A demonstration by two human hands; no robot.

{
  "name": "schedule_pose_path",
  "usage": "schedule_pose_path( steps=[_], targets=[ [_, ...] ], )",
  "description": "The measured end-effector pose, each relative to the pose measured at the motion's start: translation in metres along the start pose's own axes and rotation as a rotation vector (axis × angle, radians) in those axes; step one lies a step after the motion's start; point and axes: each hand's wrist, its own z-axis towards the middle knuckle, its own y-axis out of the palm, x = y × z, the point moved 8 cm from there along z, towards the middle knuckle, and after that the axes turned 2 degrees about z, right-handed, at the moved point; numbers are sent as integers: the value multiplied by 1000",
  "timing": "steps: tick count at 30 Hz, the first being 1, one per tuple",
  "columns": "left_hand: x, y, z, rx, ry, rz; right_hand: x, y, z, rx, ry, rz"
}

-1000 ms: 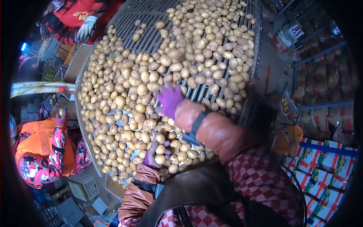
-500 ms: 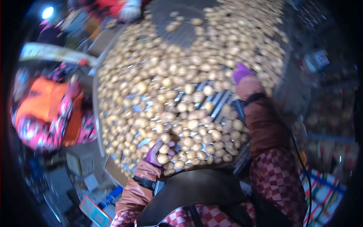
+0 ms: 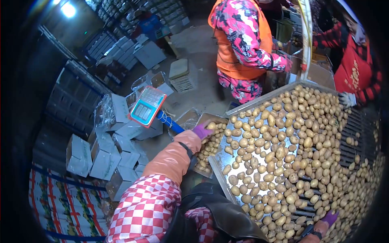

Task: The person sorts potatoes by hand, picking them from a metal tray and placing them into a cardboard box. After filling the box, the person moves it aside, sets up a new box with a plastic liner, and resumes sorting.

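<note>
Left hand (image 3: pixel 201 130) has swung from sorting table (image 3: pixel 216 170) to box (image 3: pixel 208 116); gripping a potato (image 3: pixel 211 126) just over it.

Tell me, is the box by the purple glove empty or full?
Not empty: potatoes cover the inside of the box under the left hand. Whether it is full to the top, cannot tell.

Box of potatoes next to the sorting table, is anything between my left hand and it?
Nothing visible does. The left hand is right over the open box, a potato at its fingertips; only potatoes already in the box lie beneath. The table's edge runs beside, not between.
</note>
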Motion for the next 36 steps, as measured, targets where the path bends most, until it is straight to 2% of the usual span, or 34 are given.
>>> schedule_pose_path(
  steps=[1, 2, 3, 6, 7, 8, 11, 26, 36],
  targets=[
    [-11, 2, 11, 68, 84, 359, -4, 6, 7, 8, -39, 36],
    [-8, 8, 6, 112, 31, 383, -3, 11, 15, 4, -53, 59],
    [0, 23, -9, 155, -19, 410, 3, 24, 29, -124, -80, -29],
    [22, 66, -72, 282, -137, 493, -15, 43, 39, -318, 4, -139],
    [17, 89, -86, 256, -80, 538, -2, 58, 49, -202, -164, -304],
    [13, 109, -95, 226, -21, 585, -2, 61, 51, -230, -125, -275],
    [22, 130, -113, 316, -35, 770, -14, 60, 50, -252, -71, -254],
    [35, 124, -114, 273, -105, 714, -23, 62, 75, -267, -47, -194],
    [34, 121, -115, 279, -107, 687, -14, 38, 56, -238, -21, -41]
  ],
)
